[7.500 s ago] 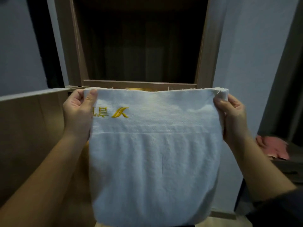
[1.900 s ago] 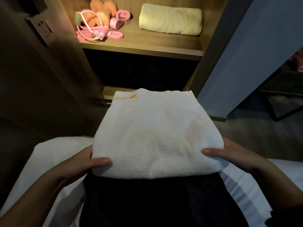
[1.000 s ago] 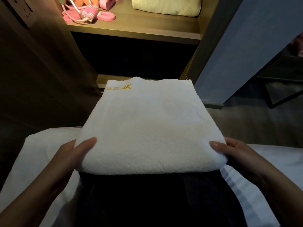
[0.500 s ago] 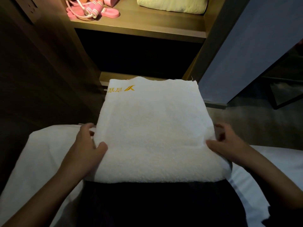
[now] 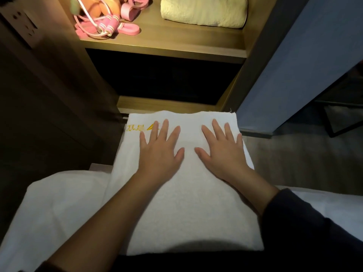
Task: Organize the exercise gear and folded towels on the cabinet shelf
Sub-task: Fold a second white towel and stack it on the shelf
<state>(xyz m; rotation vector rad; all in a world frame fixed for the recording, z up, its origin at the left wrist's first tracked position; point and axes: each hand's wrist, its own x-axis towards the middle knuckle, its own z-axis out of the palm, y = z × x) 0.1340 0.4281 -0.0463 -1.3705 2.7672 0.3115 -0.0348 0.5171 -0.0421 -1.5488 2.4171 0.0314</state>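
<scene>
A white towel with yellow embroidery lies folded on my lap, its far edge near the cabinet's base. My left hand rests flat on its far left part, fingers spread, partly covering the embroidery. My right hand lies flat beside it on the far right part. On the lit cabinet shelf above sit a pale yellow folded towel at right and pink exercise gear, a jump rope and bands, at left.
A white bed sheet spreads to both sides of my lap. A dark lower compartment opens under the shelf. A wall socket is at the upper left, a grey door panel at right.
Both hands left the towel's side edges and moved onto its top, palms flat and fingers spread. Earlier the towel was held up by its corners, then laid on my lap.
</scene>
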